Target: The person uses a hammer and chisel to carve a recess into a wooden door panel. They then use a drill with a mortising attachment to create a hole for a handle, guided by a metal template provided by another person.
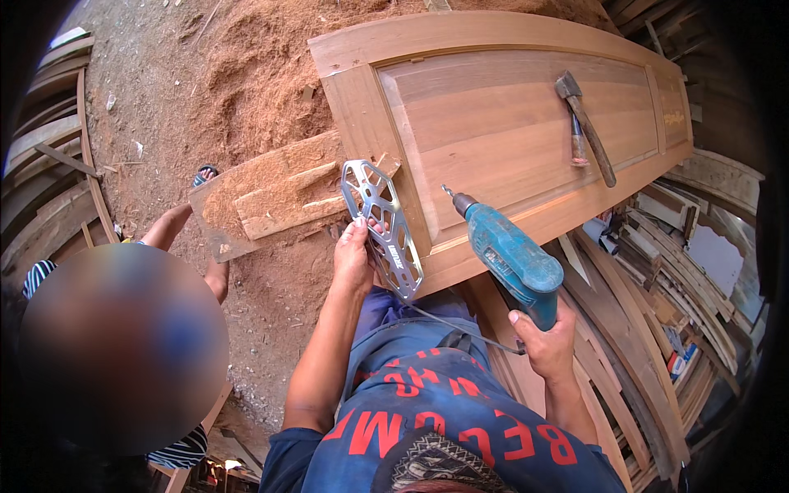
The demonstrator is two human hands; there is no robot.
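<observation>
My left hand (pixel 354 255) is closed on a silver metal plate (pixel 383 222) with cut-out openings, its thumb on the near face. The plate is tilted up in front of the near left corner of a wooden panel door (pixel 518 107). In my right hand (pixel 546 338) is the grip of a teal power drill (pixel 514 259). Its bit (pixel 448 191) points up and left over the door, and a cord runs from the grip across my lap. A hammer (pixel 588 127) with a wooden handle lies on the door panel, over a chisel-like tool (pixel 578 141).
Rough boards (pixel 288 193) dusted with sawdust lie left of the door. A sawdust heap (pixel 271 57) covers the ground behind them. Stacked timber offcuts (pixel 657 271) line the right side, and more planks (pixel 57 156) stand far left. Another person (pixel 168 226) sits close on my left.
</observation>
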